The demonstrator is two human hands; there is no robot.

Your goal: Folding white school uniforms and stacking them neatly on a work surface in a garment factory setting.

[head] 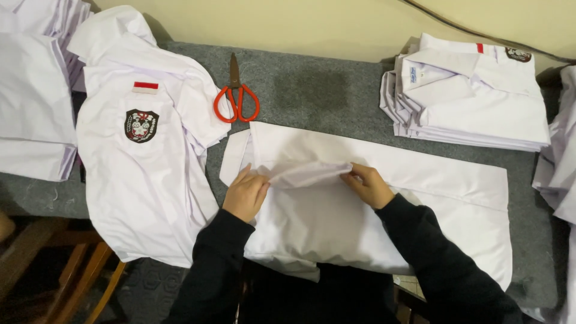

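White shirt (384, 198) on grey table (324, 90), fold pinched by left hand (245, 193), right hand (371, 185)

Bare grey table (324, 90) between scissors (236, 99) and folded stack (474, 102).

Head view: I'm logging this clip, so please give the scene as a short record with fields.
surface: grey table
left hand: pinching a fold of the white shirt
right hand: pinching the same fold
scissors: orange handles, shut, beyond the shirt
badged shirt: spread out at left, hanging over the edge
folded stack: far right
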